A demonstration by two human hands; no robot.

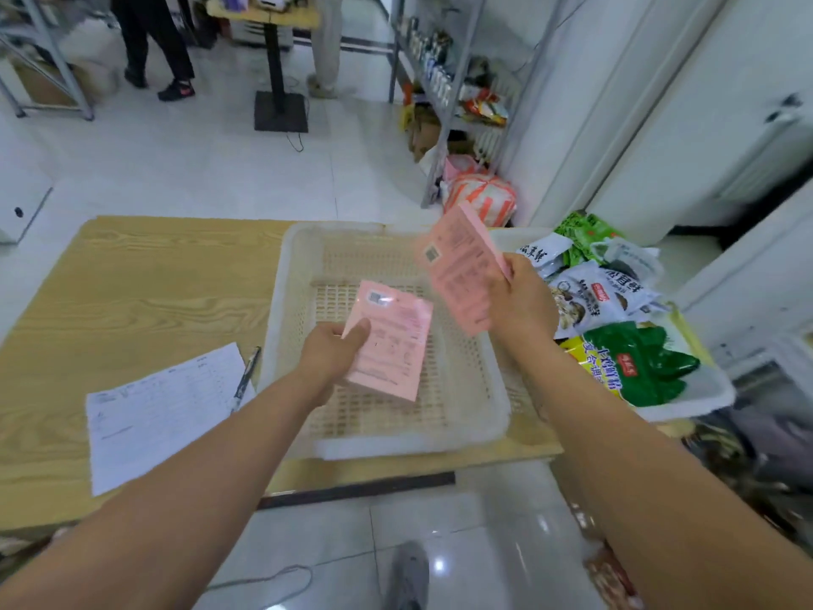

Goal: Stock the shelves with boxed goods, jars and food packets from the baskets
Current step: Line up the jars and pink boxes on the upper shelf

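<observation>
Head cam, looking down over both arms. Left hand (327,352) is gripping a pink packet (396,341) by its lower left edge, thumb on top and fingers curled underneath, so the printed side faces up. It's held just over the white basket (396,446), whose slotted bottom shows all around that hand. Right hand (521,297) is up a bit higher and further out, clamped on a second pink packet (457,275) that's tilted on a slant, its top corner pointing away from the person. That one is blurry, so I can't read any of the print. The two packets are apart, not touching.

Just right of the right hand there's a second basket (708,398) piled with food packets: a green packet (638,363) nearest, white packets (607,292) behind it, more green ones at the back. Both baskets sit on the wooden table (154,279). Left of the left hand a paper sheet (154,411) lies flat on the table, with a pen (246,376) along its right edge, next to the basket's rim. Way beyond the right hand, a metal shelf (440,77) stands against the wall with stuff on it.
</observation>
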